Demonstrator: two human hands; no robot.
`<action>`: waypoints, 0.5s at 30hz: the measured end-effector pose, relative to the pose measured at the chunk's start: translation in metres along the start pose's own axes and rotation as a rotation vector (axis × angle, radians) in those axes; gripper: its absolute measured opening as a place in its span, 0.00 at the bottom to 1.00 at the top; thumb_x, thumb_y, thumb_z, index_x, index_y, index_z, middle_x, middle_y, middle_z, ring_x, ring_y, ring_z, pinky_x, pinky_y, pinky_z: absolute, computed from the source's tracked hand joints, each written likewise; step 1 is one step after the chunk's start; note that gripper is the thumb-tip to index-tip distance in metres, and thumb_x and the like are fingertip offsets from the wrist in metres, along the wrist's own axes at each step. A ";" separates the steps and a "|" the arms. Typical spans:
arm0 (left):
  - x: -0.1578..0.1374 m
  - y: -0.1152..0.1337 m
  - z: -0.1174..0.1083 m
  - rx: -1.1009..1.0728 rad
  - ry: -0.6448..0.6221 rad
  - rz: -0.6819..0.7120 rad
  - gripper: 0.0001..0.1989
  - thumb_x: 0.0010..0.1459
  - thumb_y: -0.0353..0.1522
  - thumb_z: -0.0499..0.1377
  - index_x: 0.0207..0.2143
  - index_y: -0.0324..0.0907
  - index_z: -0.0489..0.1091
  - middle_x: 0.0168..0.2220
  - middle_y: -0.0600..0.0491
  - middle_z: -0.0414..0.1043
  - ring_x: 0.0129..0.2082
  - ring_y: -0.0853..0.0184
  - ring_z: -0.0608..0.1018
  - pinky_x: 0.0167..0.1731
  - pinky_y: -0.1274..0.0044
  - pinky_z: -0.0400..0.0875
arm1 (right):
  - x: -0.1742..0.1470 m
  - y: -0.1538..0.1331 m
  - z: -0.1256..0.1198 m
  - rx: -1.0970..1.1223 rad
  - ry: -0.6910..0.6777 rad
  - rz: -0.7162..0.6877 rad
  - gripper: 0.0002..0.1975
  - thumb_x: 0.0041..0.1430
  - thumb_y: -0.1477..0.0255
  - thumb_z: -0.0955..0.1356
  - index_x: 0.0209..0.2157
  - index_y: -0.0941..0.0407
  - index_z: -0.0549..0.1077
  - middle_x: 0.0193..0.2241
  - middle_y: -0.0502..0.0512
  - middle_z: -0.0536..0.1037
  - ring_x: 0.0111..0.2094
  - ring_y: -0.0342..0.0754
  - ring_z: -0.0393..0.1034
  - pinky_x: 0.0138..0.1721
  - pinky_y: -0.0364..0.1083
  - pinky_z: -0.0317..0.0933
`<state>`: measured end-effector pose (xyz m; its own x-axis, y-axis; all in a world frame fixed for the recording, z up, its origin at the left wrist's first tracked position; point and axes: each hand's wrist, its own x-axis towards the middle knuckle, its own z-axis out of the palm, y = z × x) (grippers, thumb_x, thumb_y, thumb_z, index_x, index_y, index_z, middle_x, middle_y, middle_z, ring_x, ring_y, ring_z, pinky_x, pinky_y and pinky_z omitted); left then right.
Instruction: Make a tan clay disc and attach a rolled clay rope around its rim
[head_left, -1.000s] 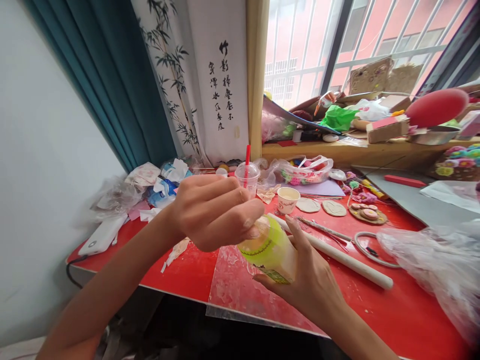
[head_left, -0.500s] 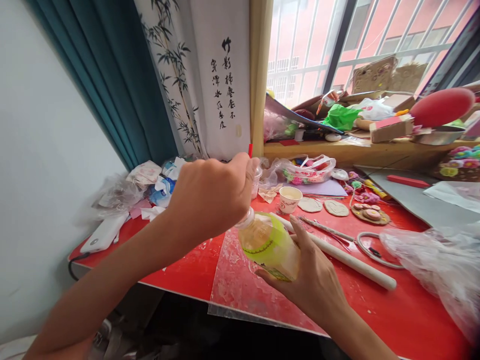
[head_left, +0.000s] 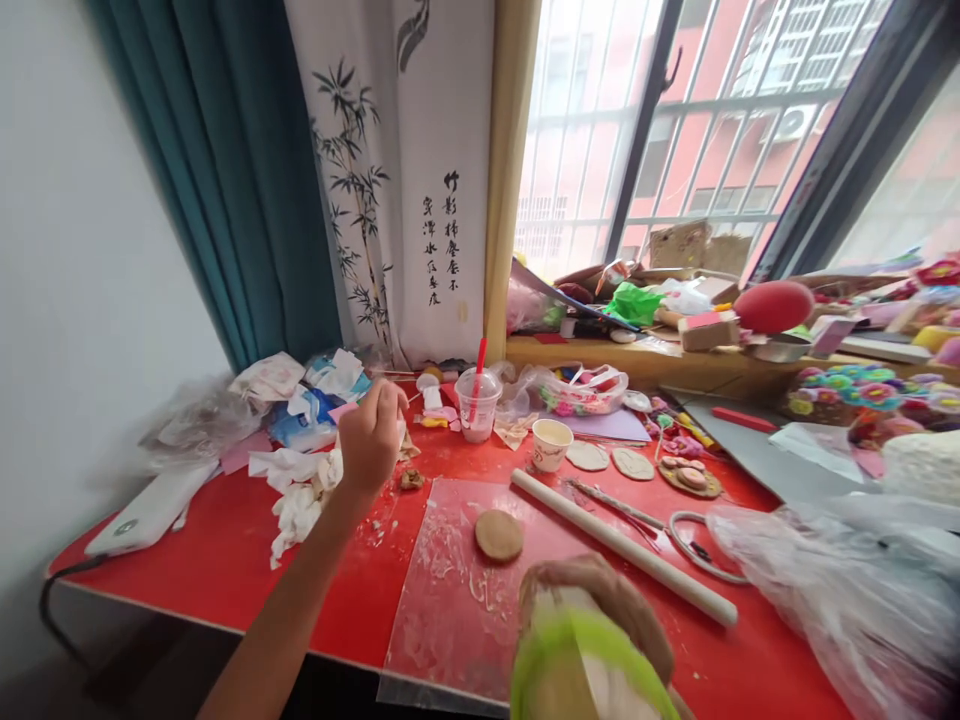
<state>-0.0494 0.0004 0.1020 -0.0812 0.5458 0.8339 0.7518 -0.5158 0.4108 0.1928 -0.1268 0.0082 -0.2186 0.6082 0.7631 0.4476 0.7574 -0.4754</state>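
My right hand (head_left: 634, 600) is wrapped round a plastic drink bottle (head_left: 585, 670) with a green label. The bottle is very close to the camera and blurred, and its neck is out of frame below. My left hand (head_left: 371, 435) is held closed over the left part of the table, near crumpled tissues (head_left: 300, 500). Whatever its fingers hold, if anything, is hidden. A flat round disc of brown clay (head_left: 499, 536) lies on the clear plastic sheet (head_left: 442, 600) between the hands.
A white rolling pin (head_left: 622, 545) lies diagonally at the right. Behind it are a paper cup (head_left: 551, 445), pale flat clay pieces (head_left: 632, 463) and a plastic cup with a red straw (head_left: 478, 405). A power bank (head_left: 154, 510) lies left; clear plastic wrap (head_left: 840, 560) covers the right side.
My left hand has come away from the bottle's neck and moved left. My right hand has brought the bottle close to the camera. The view has tilted up, uncovering the clay disc.
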 end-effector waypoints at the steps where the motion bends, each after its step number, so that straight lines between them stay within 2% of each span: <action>1: -0.009 -0.011 0.009 0.001 -0.003 0.002 0.19 0.66 0.35 0.40 0.25 0.41 0.61 0.18 0.57 0.62 0.18 0.73 0.67 0.21 0.81 0.59 | 0.003 -0.005 -0.004 0.067 -0.017 -0.051 0.19 0.62 0.56 0.59 0.47 0.52 0.68 0.31 0.56 0.78 0.30 0.51 0.75 0.29 0.48 0.71; 3: -0.025 -0.027 0.023 0.016 -0.036 0.035 0.18 0.64 0.34 0.42 0.25 0.41 0.63 0.18 0.57 0.64 0.18 0.73 0.69 0.22 0.80 0.60 | 0.010 -0.019 -0.009 0.121 -0.022 -0.142 0.19 0.66 0.60 0.54 0.46 0.52 0.69 0.31 0.56 0.78 0.31 0.48 0.75 0.29 0.46 0.71; 6: -0.043 -0.041 0.036 0.049 -0.085 0.098 0.17 0.63 0.34 0.42 0.26 0.41 0.64 0.20 0.55 0.69 0.19 0.71 0.72 0.24 0.80 0.62 | 0.018 -0.034 -0.010 0.109 0.032 -0.185 0.19 0.67 0.62 0.53 0.46 0.53 0.69 0.30 0.56 0.78 0.31 0.47 0.75 0.30 0.45 0.71; 11: -0.056 -0.059 0.041 0.128 -0.096 0.161 0.17 0.63 0.33 0.42 0.27 0.41 0.65 0.20 0.54 0.71 0.20 0.70 0.74 0.24 0.79 0.62 | 0.012 -0.033 -0.010 0.043 0.024 -0.154 0.19 0.66 0.59 0.55 0.50 0.51 0.66 0.35 0.57 0.79 0.36 0.50 0.75 0.37 0.50 0.71; 15: -0.058 -0.071 0.042 0.190 -0.093 0.224 0.16 0.63 0.32 0.43 0.27 0.40 0.66 0.19 0.54 0.71 0.19 0.69 0.73 0.23 0.79 0.60 | 0.018 -0.036 -0.016 0.004 -0.004 -0.183 0.19 0.65 0.59 0.56 0.52 0.50 0.64 0.36 0.57 0.79 0.38 0.51 0.75 0.37 0.51 0.72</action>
<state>-0.0706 0.0330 0.0094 0.1544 0.4949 0.8551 0.8537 -0.5025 0.1366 0.1872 -0.1467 0.0461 -0.2997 0.4616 0.8350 0.3968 0.8562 -0.3309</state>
